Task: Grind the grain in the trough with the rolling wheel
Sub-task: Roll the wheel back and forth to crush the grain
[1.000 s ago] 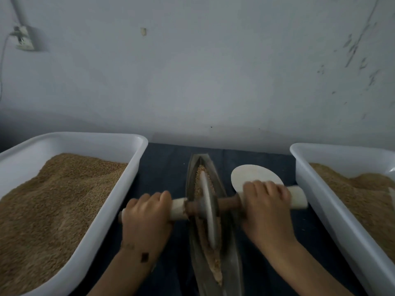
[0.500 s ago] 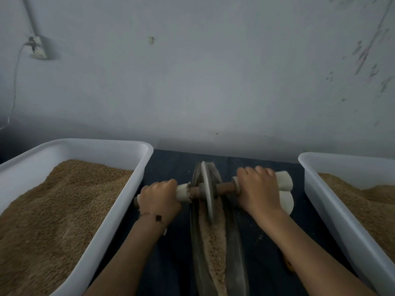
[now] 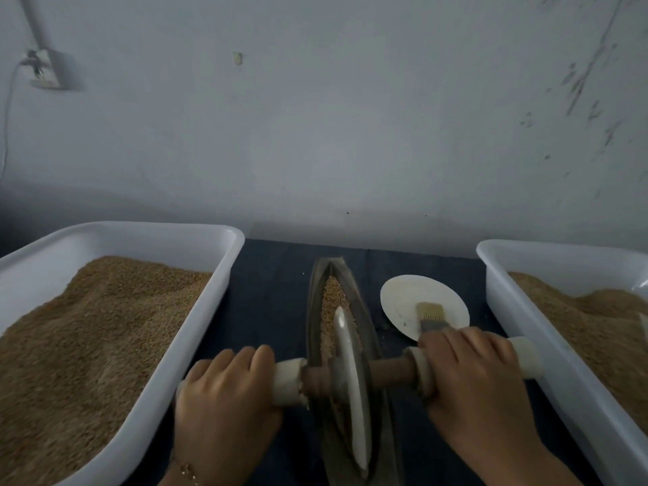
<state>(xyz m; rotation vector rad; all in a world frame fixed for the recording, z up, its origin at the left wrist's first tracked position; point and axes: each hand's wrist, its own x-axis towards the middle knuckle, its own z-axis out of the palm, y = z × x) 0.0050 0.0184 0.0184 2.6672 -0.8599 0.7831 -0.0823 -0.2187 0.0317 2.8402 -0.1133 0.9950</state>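
A: We are mid-grind: left hand (image 3: 224,394) and right hand (image 3: 470,377) each curl their fingers round the axle handle (image 3: 392,371), with the rolling wheel (image 3: 349,384) between them in the trough (image 3: 371,345).

B: Next we need even pressure and a straight push along it. Beyond our knuckles lies the grain (image 3: 331,303), seemingly coarse.

A: The left tub (image 3: 217,285) and right tub (image 3: 519,292) outside our fingers hold grain too.

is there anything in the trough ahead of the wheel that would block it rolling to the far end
Nothing visible blocks it. Ahead of the wheel the trough holds only loose grain up to its far tip. The plate and brush lie outside the trough, to its right.
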